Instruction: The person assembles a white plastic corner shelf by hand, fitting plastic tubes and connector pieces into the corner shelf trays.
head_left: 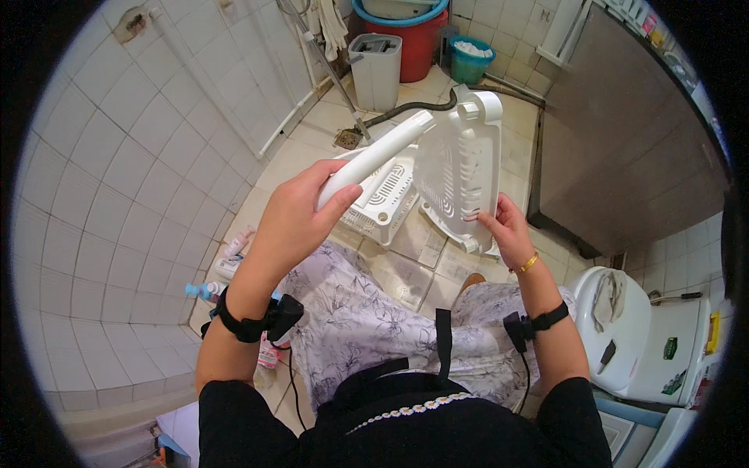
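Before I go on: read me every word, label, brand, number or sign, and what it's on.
None can be read.
White tube and white perforated panel: no print visible.
Bottles by the left wall: too small and blurred.
Green stickers on the white toilet: too small.

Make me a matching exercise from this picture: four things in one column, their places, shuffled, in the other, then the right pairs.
Things
1. white tube
2. slotted white panel
3. teal bucket
4. pale cloth

Places
A. draped on the white toilet
B. gripped by the right hand near its lower end
C. on the floor, to the right of the red tub
D. held slanting in the left hand

Right pairs
1-D
2-B
3-C
4-A
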